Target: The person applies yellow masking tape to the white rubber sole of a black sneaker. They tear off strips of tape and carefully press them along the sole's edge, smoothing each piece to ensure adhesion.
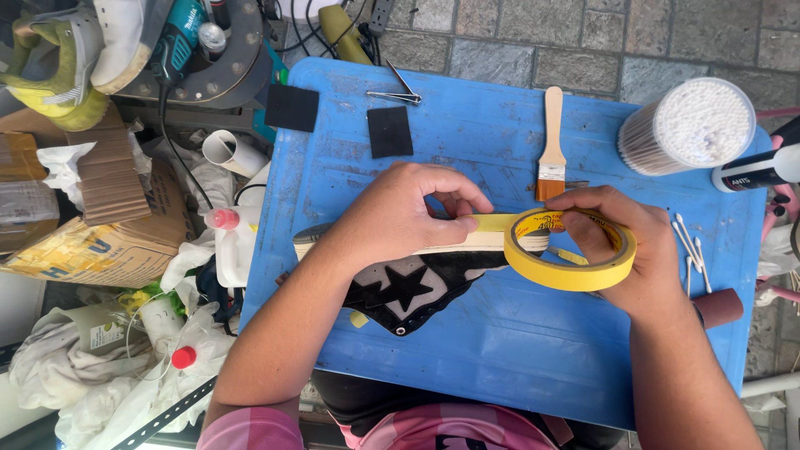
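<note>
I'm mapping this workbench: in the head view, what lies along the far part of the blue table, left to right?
Black square pad at the corner → second black pad → metal tweezers → wooden-handled paintbrush → tub of cotton swabs.

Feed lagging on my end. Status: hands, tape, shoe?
Left hand pressing yellow tape strip onto shoe sole edge. Right hand has its grip on the tape roll. Brush and cotton swabs lie clear on the blue table.
</note>
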The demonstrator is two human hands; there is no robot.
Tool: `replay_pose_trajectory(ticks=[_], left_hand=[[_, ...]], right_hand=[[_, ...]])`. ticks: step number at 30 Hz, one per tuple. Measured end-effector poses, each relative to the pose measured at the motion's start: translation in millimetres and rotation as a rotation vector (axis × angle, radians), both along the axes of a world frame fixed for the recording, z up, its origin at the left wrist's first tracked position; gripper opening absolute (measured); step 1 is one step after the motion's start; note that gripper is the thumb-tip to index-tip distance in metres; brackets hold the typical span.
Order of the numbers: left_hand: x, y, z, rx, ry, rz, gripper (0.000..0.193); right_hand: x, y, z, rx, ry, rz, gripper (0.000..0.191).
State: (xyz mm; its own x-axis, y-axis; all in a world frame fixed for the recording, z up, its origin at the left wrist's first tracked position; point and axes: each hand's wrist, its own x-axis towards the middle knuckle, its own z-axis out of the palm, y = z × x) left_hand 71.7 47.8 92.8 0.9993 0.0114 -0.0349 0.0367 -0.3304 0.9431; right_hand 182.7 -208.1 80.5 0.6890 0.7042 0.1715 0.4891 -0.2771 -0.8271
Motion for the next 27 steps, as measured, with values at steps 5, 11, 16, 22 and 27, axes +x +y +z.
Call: replay_pose_trajectory(ticks=[5, 11, 16, 22, 27], left_hand=[[1.6, 1.1, 1.9, 0.03, -0.025, 0.001, 0.022], [3.7, -1.7, 2.2, 0.059, -0.03, 0.019, 0.017], [3.3, -1.6, 2.3, 0.053, -0.044, 0.011, 0.016], [2.8, -4.0, 5.8, 0.103, -0.041, 0.007, 0.016], [3.1, -2.6, 5.7, 0.124, -0.053, -0.015, 0.015]], right_hand=[[-0.3, 1.1, -0.8, 0.008, 0.01, -0.01, 0.015], [-2.4, 2.2, -0.5, 0.021, 0.019, -0.023, 0.015], [-2.6, 1.3, -0.9, 0.012, 0.032, -0.029, 0.015], [-2.7, 1.0, -3.4, 0.039, 0.053, -0.027, 0.014], [-2.3, 0.1, -5.4, 0.068, 0.05, -0.009, 0.015]])
